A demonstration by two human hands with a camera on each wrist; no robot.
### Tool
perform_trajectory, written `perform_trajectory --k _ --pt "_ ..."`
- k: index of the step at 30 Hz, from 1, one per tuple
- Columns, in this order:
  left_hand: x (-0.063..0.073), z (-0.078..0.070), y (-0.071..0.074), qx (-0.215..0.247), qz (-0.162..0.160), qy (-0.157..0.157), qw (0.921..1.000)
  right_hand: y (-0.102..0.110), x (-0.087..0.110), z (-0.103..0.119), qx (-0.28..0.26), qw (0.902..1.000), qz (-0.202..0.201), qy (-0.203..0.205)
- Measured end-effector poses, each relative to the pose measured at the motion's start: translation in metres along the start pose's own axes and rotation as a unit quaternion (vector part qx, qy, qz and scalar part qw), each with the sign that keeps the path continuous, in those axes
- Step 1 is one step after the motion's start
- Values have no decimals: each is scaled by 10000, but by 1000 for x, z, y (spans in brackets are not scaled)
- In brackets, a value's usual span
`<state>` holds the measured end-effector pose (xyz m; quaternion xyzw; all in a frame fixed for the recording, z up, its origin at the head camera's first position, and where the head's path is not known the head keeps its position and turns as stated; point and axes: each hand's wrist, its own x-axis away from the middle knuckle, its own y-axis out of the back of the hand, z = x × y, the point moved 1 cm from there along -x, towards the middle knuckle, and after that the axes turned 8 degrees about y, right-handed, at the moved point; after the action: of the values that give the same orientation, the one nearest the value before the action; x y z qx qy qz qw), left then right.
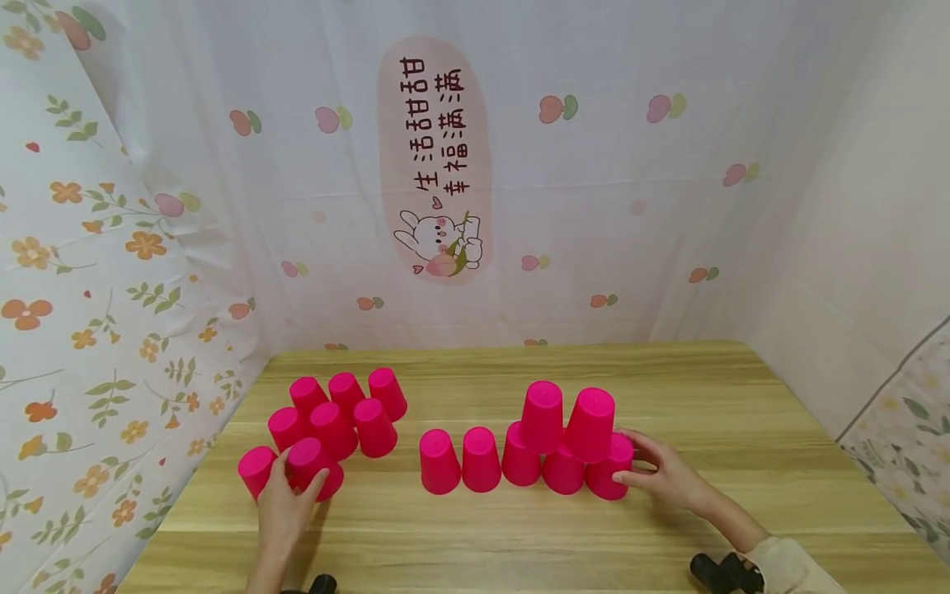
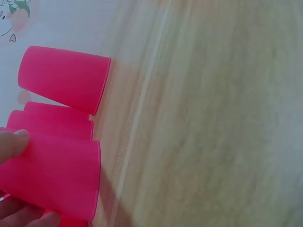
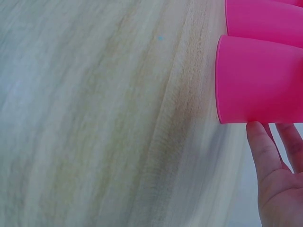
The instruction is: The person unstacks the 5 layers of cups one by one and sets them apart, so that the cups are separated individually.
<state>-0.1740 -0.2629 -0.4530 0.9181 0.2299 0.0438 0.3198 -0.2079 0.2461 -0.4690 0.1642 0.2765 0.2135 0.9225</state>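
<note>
In the head view, my left hand (image 1: 284, 507) grips an upside-down pink cup (image 1: 306, 455) at the front of the left group. The left wrist view has my thumb on one side of this cup (image 2: 52, 175) and fingers on the other. My right hand (image 1: 671, 477) is at the right end of a row of upturned pink cups, its fingertips at the side of the end cup (image 1: 609, 483). In the right wrist view, fairly straight fingers (image 3: 265, 146) meet the wall of that cup (image 3: 260, 80). Two cups, one (image 1: 542, 417) beside another (image 1: 591, 425), rest on the row's right part.
Several more upturned pink cups (image 1: 331, 431) stand close together at the back left. The row's left end has two cups, one (image 1: 440, 462) near another (image 1: 481, 459), with nothing on top. A printed cloth (image 1: 594, 206) hangs behind the wooden table (image 1: 460, 544).
</note>
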Motion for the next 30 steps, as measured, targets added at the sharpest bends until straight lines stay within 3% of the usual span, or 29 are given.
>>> perform_trajectory --k 7,13,18,22,26,30 --pt "1 -5 3 -1 -101 -240 9997 -1 -1 2 50 10000 -23 -64" --pt "0 -25 14 155 -256 -739 9968 -1 -2 3 -10 10000 28 -24" --pt "-3 -52 23 282 -394 -1173 9919 0 -1 1 27 9999 76 -89" --pt "-7 -81 24 493 -253 -1538 9866 1 0 0 56 9999 102 -122" --pt "-8 -110 13 843 54 -1946 9772 1 0 0 77 9999 103 -90" --pt "-2 -137 -8 1174 433 -2330 9644 1 0 -1 81 9999 82 -85"
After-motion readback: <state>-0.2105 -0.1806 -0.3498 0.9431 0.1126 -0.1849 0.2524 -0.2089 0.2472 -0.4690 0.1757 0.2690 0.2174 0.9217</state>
